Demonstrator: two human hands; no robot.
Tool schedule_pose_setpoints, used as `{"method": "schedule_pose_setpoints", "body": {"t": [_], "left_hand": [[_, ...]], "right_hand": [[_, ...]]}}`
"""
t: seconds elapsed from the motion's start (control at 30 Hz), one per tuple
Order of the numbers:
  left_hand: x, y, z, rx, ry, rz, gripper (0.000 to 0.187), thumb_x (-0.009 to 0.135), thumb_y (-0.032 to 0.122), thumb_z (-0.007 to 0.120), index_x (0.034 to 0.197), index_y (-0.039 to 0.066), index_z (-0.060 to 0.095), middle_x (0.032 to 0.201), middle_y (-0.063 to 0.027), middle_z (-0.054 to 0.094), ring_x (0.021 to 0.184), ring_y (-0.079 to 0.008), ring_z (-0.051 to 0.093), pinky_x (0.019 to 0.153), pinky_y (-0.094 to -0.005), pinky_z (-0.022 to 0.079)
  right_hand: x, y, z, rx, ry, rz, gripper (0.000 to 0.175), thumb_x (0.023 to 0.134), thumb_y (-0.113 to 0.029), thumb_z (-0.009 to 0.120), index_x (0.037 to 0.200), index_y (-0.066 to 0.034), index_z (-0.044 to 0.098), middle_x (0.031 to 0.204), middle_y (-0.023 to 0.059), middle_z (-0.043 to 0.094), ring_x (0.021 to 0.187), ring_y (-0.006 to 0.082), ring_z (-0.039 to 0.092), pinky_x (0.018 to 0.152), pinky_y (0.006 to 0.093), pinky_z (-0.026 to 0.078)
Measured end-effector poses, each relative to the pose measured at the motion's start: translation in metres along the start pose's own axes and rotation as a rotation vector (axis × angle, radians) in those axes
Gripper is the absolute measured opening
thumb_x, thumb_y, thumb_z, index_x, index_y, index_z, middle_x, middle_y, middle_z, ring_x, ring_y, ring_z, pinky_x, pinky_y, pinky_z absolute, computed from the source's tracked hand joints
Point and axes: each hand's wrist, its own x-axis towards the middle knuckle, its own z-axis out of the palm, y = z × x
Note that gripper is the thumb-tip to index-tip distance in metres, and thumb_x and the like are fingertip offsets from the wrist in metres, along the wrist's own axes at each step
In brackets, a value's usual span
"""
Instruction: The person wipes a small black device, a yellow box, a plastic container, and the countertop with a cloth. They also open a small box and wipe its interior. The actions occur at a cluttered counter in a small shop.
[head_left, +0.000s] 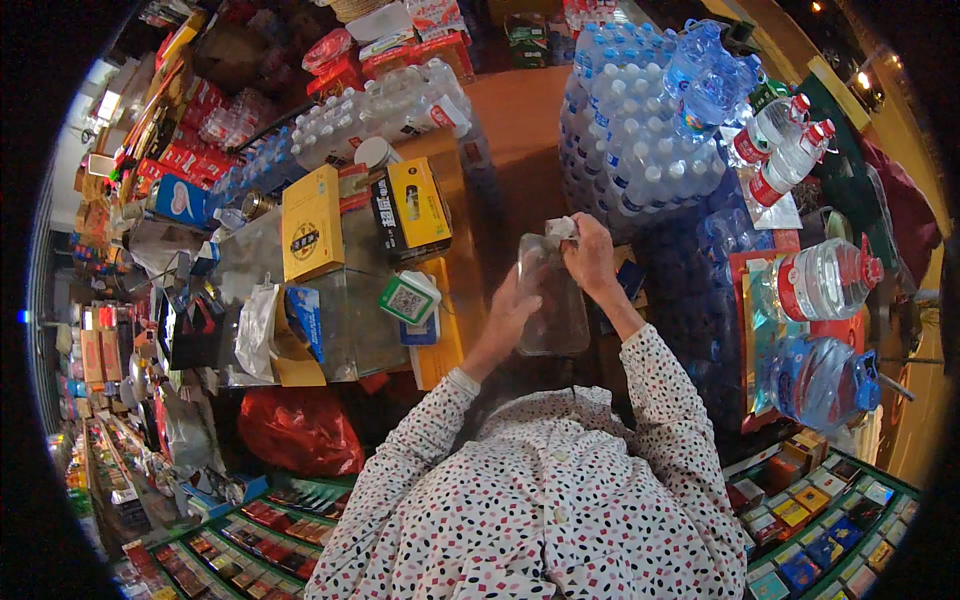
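A clear plastic container (555, 322) is held upright in front of my body, its long side running away from me. My left hand (510, 307) grips its left side, with the fingers partly seen through the clear wall. At the container's far right corner my right hand (590, 255) pinches a crumpled white tissue or cloth (561, 228) against the rim. Whether the container has a lid on cannot be made out.
Left of me, a glass counter (360, 315) bears a yellow box (311, 225), a black-and-yellow box (412, 210) and a code stand (409, 297). Shrink-wrapped water bottles (645, 142) are stacked ahead right. Large water jugs (817, 281) stand at right; a red plastic bag (300, 431) lies lower left.
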Motion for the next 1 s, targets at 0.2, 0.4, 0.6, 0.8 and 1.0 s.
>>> {"method": "schedule_pose_setpoints", "body": {"t": [0.2, 0.4, 0.6, 0.8, 1.0], "left_hand": [[0.005, -0.006, -0.009, -0.011, 0.015, 0.051, 0.066, 0.087, 0.010, 0.052, 0.150, 0.005, 0.032, 0.147, -0.0127, 0.044, 0.135, -0.0254, 0.045, 0.112, -0.0350, 0.034], [0.011, -0.008, 0.000, 0.013, 0.046, -0.035, 0.064, 0.094, 0.029, 0.054, 0.151, 0.010, 0.032, 0.150, -0.0125, 0.040, 0.139, -0.0274, 0.040, 0.113, -0.0390, 0.034], [0.014, 0.005, -0.001, -0.055, 0.240, -0.167, 0.045, 0.108, 0.035, 0.034, 0.139, 0.007, 0.047, 0.134, -0.0097, 0.055, 0.121, -0.0201, 0.055, 0.103, -0.0333, 0.044], [0.020, 0.015, 0.004, -0.358, 0.188, -0.061, 0.048, 0.108, 0.039, 0.028, 0.137, 0.007, 0.049, 0.130, -0.0123, 0.060, 0.109, -0.0201, 0.062, 0.094, -0.0329, 0.050], [0.030, 0.042, -0.009, -0.235, 0.179, 0.001, 0.049, 0.108, 0.041, 0.027, 0.142, 0.010, 0.043, 0.133, -0.0120, 0.059, 0.090, -0.0185, 0.065, 0.074, -0.0282, 0.054]], "right_hand": [[-0.027, 0.000, -0.016, -0.026, -0.152, 0.048, 0.031, 0.070, 0.000, 0.067, 0.100, 0.0025, 0.059, 0.091, 0.0228, 0.062, 0.089, 0.0436, 0.060, 0.076, 0.0473, 0.049], [-0.003, -0.018, -0.008, 0.025, -0.035, 0.017, 0.034, 0.072, 0.006, 0.063, 0.105, -0.0015, 0.058, 0.103, 0.0175, 0.058, 0.096, 0.0414, 0.058, 0.081, 0.0463, 0.049], [-0.014, -0.073, -0.005, 0.228, -0.046, -0.305, 0.041, 0.070, 0.010, 0.061, 0.110, -0.0002, 0.061, 0.107, 0.0169, 0.059, 0.102, 0.0401, 0.056, 0.086, 0.0416, 0.048], [-0.049, -0.080, -0.030, 0.253, -0.284, -0.293, 0.038, 0.071, 0.009, 0.064, 0.108, -0.0007, 0.063, 0.111, 0.0165, 0.060, 0.104, 0.0396, 0.057, 0.093, 0.0412, 0.047], [-0.054, -0.070, -0.092, 0.377, -0.071, -0.084, 0.034, 0.071, 0.004, 0.065, 0.104, -0.0009, 0.064, 0.101, 0.0130, 0.063, 0.093, 0.0262, 0.063, 0.079, 0.0336, 0.050]]}}
